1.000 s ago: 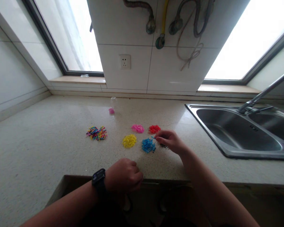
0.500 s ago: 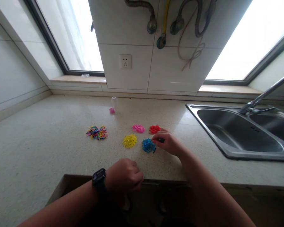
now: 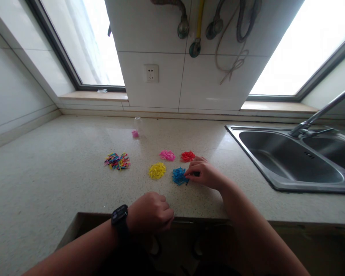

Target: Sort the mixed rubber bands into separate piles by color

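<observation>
My right hand (image 3: 203, 173) is at the right edge of a pile of small blue strips (image 3: 178, 176), which look like little rubber bands. Its thumb and forefinger are pinched together, and whatever lies between the tips is too small to make out. A dark patch shows within the curl of those fingers. Just behind that hand lies a red pile (image 3: 188, 156). A yellow pile (image 3: 157, 171) and a pink pile (image 3: 167, 155) sit left of these two. My left hand (image 3: 151, 212), curled into a fist below a black watch (image 3: 119, 214), rests at the counter's front edge.
Farther left on the speckled counter (image 3: 60, 172) is a mixed-colour pile (image 3: 117, 161). A clear container (image 3: 137, 123) stands at the back near a small pink object (image 3: 135, 134). On the right is a steel sink (image 3: 290, 157) with a faucet (image 3: 319, 115).
My right hand has dipped slightly, its pinched fingertips now lower against the right side of the blue pile. My left fist stays put. The view has shifted a little.
</observation>
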Available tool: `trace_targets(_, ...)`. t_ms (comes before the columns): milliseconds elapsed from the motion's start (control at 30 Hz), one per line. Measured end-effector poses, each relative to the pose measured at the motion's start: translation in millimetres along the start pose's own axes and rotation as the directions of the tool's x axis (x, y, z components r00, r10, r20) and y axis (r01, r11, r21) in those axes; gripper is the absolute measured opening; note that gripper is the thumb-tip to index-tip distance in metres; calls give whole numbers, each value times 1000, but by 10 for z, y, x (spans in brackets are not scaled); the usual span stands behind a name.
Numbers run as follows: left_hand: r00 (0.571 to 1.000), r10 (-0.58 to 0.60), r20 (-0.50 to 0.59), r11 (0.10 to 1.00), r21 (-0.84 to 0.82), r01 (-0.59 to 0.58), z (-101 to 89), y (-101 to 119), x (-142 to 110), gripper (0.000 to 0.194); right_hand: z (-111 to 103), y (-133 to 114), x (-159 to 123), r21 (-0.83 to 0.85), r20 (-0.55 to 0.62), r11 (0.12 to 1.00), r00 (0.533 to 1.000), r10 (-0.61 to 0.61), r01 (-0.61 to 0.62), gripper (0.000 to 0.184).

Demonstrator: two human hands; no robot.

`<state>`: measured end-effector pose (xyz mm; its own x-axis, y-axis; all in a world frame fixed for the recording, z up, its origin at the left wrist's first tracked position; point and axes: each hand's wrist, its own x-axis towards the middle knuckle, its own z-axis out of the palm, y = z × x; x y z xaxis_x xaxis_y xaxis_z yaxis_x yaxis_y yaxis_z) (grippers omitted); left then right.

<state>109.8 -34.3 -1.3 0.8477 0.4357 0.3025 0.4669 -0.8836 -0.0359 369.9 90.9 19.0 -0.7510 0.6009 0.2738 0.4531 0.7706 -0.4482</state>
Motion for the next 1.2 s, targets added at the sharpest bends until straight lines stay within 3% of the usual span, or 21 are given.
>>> trace_targets(133,1000,-1,2,1000,-6,1,10,-4,-8,22,-2,-13,8,53,-37,999,999,-7,9,14)
trace_targets(267,1000,-2,0,1000,-2,2,19,-6,-14,23,-55,9,-3,177,-199,984,978,58,-22,18)
trace_targets(500,1000,-11,29,1000,-5,12,1,1,-9,23,-176,278,-132,181,-494,962,827,268,-204,25)
trace_targets(733,995,-9,99,998,-67,15,-136,-106,-23,24,-161,438,-197,76,-477,958,834,278,-276,28)
trace_targets(833,985,-108,132,992,-55,116,-318,-301,-78,28,-147,464,-201,58,-468,957,839,278,-284,29)
trace_targets(967,929,-346,133,937,-3,349,-616,-707,-279,24,-133,500,-207,39,-457,956,845,277,-292,29)
trace_targets(1100,800,-589,109,807,117,579,-805,-1114,-604,21,-125,535,-209,21,-440,956,856,273,-294,29)
trace_targets(1200,715,-694,88,719,153,678,-826,-1311,-830,26,-124,549,-208,12,-423,954,863,275,-298,30)
